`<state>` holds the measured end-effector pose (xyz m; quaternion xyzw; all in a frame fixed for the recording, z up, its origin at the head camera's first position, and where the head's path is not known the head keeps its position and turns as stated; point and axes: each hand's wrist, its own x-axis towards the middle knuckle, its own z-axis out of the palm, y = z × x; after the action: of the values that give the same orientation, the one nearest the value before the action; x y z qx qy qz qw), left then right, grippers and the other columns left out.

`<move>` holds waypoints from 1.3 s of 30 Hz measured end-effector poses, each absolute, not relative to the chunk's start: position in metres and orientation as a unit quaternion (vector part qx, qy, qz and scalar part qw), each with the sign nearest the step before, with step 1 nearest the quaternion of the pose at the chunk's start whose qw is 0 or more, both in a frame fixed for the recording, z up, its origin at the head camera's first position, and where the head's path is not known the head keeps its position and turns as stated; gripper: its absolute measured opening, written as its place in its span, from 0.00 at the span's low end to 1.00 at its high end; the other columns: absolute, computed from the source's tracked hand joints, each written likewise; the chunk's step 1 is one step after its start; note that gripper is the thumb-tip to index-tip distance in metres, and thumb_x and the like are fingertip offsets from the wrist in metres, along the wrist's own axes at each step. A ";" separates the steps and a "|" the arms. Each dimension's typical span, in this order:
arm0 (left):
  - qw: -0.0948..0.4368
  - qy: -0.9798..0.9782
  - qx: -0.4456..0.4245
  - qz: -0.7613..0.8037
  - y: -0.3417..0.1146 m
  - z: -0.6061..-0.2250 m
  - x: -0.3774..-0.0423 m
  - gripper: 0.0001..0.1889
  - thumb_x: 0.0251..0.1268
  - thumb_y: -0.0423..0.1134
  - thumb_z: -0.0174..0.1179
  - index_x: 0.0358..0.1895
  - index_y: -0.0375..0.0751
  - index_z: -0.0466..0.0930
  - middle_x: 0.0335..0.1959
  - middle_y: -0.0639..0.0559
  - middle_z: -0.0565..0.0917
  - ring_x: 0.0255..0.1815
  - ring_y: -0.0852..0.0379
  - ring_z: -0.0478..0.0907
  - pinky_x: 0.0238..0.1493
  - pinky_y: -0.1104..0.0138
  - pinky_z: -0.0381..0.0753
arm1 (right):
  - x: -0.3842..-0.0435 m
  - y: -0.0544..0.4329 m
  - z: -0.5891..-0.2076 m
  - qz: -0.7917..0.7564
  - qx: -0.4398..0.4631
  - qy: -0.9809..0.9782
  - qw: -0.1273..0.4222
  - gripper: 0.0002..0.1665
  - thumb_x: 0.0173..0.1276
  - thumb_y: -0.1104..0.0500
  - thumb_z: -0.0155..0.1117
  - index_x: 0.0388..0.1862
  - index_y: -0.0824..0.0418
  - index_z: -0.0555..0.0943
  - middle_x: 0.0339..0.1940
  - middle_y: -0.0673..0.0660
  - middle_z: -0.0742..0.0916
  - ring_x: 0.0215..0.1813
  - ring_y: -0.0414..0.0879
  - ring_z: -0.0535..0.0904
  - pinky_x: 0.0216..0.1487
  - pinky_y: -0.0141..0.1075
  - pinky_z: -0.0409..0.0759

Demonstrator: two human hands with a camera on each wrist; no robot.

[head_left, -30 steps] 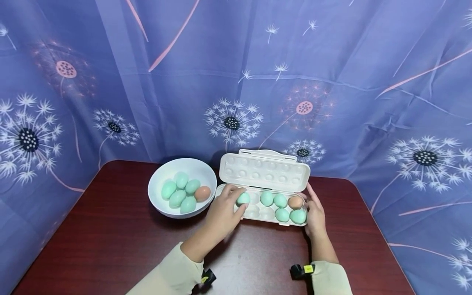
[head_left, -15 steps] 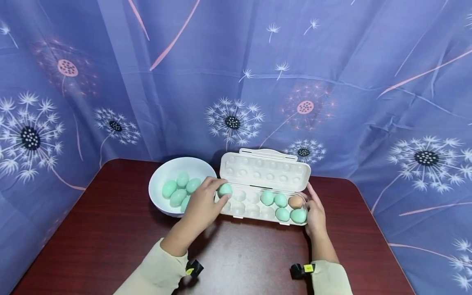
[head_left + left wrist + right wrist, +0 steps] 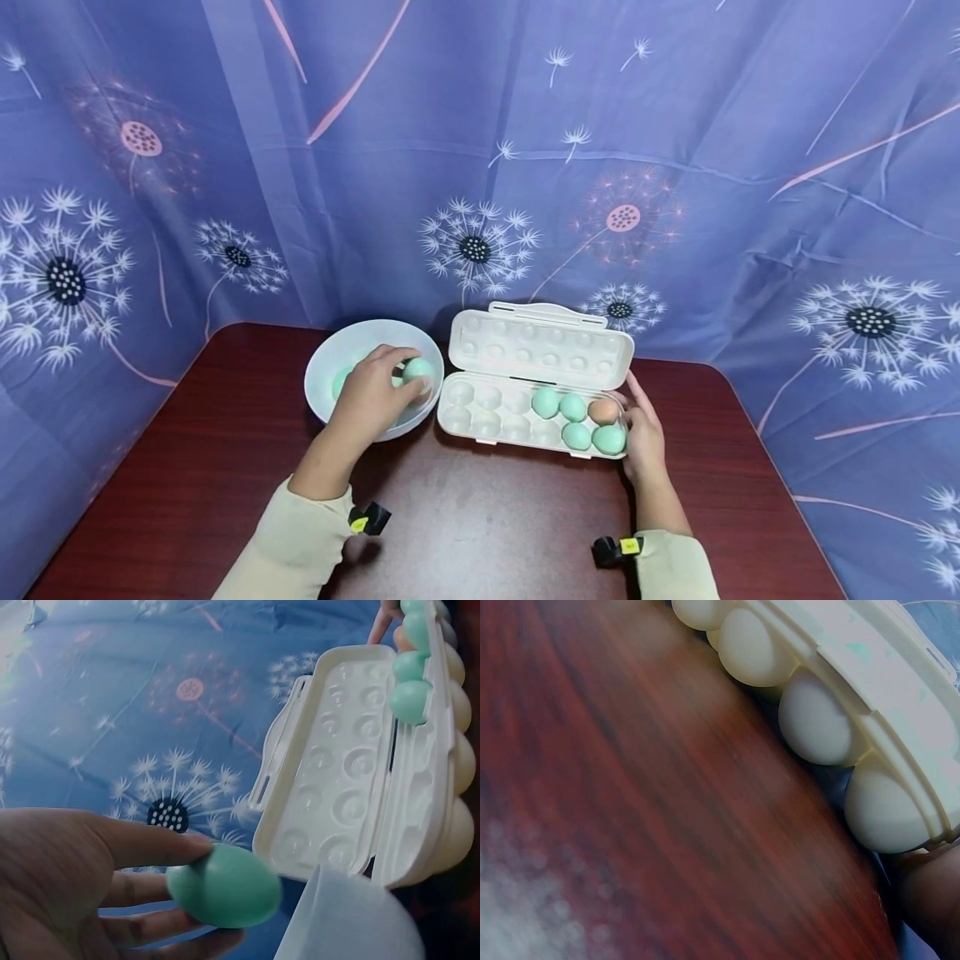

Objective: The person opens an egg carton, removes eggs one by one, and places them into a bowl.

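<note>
Head view. White bowl (image 3: 318,367) sits just left of the egg carton (image 3: 516,427), presumably so the reach between them is short. Lid (image 3: 542,354) tilted back from the base, leaving the cups uncovered. Four green eggs (image 3: 573,407) and one brown egg (image 3: 603,411) bunched toward the right end; empty cups (image 3: 487,397) are those nearer the bowl. Left hand (image 3: 367,400) over the bowl, a narrow pinch on the held egg (image 3: 417,371), green, above the bowl's right side. More green in the bowl, mostly masked by that hand. Left forearm slants in from lower left. Right hand (image 3: 645,437) lies against the carton's right end, probably to steady it; that forearm runs almost straight forward.

Left wrist view. Held egg long side across, one digit on top, others beneath, all toward one end; the far end juts bare. A light fingertip hold looks suited to a smooth shell. Bowl wall just beside it, carton beyond.

Right wrist view. Rounded undersides of the cups beside the dark red table (image 3: 630,787). Right hand only a dim patch under the end cup: cannot tell whether it grips or merely rests there.
</note>
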<state>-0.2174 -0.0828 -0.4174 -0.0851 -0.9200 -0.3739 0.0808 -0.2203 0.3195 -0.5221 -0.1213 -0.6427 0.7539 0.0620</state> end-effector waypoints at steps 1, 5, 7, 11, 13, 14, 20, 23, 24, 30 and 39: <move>0.073 -0.922 -0.087 -0.370 -0.085 -0.417 -0.218 0.22 0.62 0.43 0.69 0.59 0.42 0.82 0.57 0.43 0.83 0.52 0.45 0.84 0.54 0.52 0.82 | -0.220 0.320 -0.522 0.754 -0.122 -0.642 0.062 0.44 0.70 0.73 0.32 0.81 0.42 0.60 0.48 0.41 0.87 0.54 0.34 0.80 0.51 0.26 0.77; 0.049 -0.928 -0.092 -0.357 -0.091 -0.418 -0.221 0.21 0.61 0.43 0.70 0.57 0.42 0.84 0.54 0.44 0.85 0.50 0.46 0.84 0.53 0.53 0.83 | -0.220 0.320 -0.521 0.755 -0.125 -0.641 0.060 0.44 0.71 0.72 0.32 0.81 0.42 0.60 0.49 0.41 0.86 0.54 0.35 0.80 0.50 0.26 0.77; 0.039 -0.933 -0.093 -0.344 -0.093 -0.419 -0.223 0.20 0.60 0.43 0.69 0.55 0.42 0.85 0.52 0.45 0.86 0.49 0.46 0.84 0.52 0.53 0.82 | -0.220 0.321 -0.521 0.754 -0.125 -0.642 0.058 0.43 0.72 0.72 0.32 0.81 0.42 0.59 0.49 0.41 0.86 0.54 0.35 0.80 0.50 0.26 0.77; 0.017 -0.942 -0.103 -0.320 -0.096 -0.423 -0.225 0.16 0.60 0.42 0.68 0.50 0.43 0.87 0.48 0.45 0.86 0.46 0.47 0.82 0.49 0.55 0.80 | -0.220 0.321 -0.521 0.754 -0.122 -0.642 0.058 0.43 0.72 0.72 0.31 0.82 0.42 0.59 0.50 0.41 0.86 0.54 0.35 0.79 0.50 0.26 0.77; 0.003 -0.944 -0.109 -0.313 -0.097 -0.425 -0.226 0.14 0.59 0.40 0.68 0.48 0.44 0.87 0.46 0.47 0.87 0.44 0.50 0.81 0.46 0.57 0.79 | -0.220 0.322 -0.521 0.755 -0.121 -0.641 0.059 0.43 0.72 0.72 0.31 0.82 0.43 0.59 0.50 0.41 0.86 0.55 0.35 0.79 0.50 0.26 0.77; -0.004 -0.944 -0.110 -0.311 -0.097 -0.425 -0.226 0.13 0.59 0.39 0.68 0.48 0.44 0.87 0.46 0.47 0.87 0.43 0.50 0.81 0.45 0.58 0.79 | -0.220 0.322 -0.522 0.756 -0.121 -0.641 0.060 0.43 0.72 0.72 0.31 0.82 0.43 0.59 0.49 0.41 0.86 0.55 0.35 0.79 0.51 0.26 0.77; -0.026 -0.944 -0.109 -0.310 -0.096 -0.430 -0.228 0.17 0.56 0.34 0.68 0.50 0.43 0.87 0.48 0.47 0.88 0.43 0.52 0.81 0.46 0.58 0.80 | -0.220 0.321 -0.521 0.755 -0.120 -0.642 0.062 0.43 0.72 0.73 0.30 0.82 0.44 0.59 0.48 0.41 0.86 0.54 0.35 0.80 0.51 0.26 0.77; -0.025 -0.945 -0.110 -0.308 -0.095 -0.434 -0.230 0.17 0.55 0.33 0.68 0.50 0.43 0.88 0.48 0.47 0.88 0.44 0.52 0.81 0.46 0.57 0.79 | -0.220 0.320 -0.521 0.753 -0.120 -0.644 0.062 0.43 0.72 0.73 0.30 0.82 0.45 0.59 0.48 0.41 0.86 0.53 0.35 0.80 0.50 0.26 0.77; -0.024 -0.945 -0.110 -0.307 -0.095 -0.436 -0.231 0.18 0.54 0.33 0.68 0.51 0.43 0.88 0.48 0.47 0.88 0.44 0.52 0.80 0.46 0.57 0.79 | -0.220 0.320 -0.521 0.753 -0.120 -0.644 0.062 0.43 0.72 0.73 0.30 0.82 0.45 0.58 0.48 0.41 0.86 0.53 0.35 0.80 0.50 0.26 0.77; -0.021 -0.943 -0.117 -0.311 -0.094 -0.443 -0.233 0.17 0.52 0.31 0.66 0.48 0.43 0.88 0.45 0.48 0.88 0.41 0.53 0.78 0.45 0.58 0.77 | -0.220 0.319 -0.521 0.751 -0.123 -0.646 0.063 0.43 0.71 0.73 0.32 0.82 0.45 0.59 0.47 0.40 0.86 0.53 0.34 0.80 0.50 0.26 0.78; -0.017 -0.938 -0.131 -0.321 -0.093 -0.449 -0.234 0.16 0.51 0.30 0.66 0.45 0.43 0.89 0.38 0.49 0.85 0.36 0.53 0.73 0.41 0.62 0.72 | -0.220 0.319 -0.521 0.750 -0.126 -0.646 0.060 0.44 0.71 0.73 0.31 0.81 0.43 0.60 0.47 0.40 0.86 0.52 0.35 0.80 0.49 0.26 0.77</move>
<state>-0.2339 -0.0929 -0.4491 -0.1313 -0.9378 -0.3210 -0.0175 -0.2200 0.3194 -0.5207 -0.1264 -0.6460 0.7504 0.0602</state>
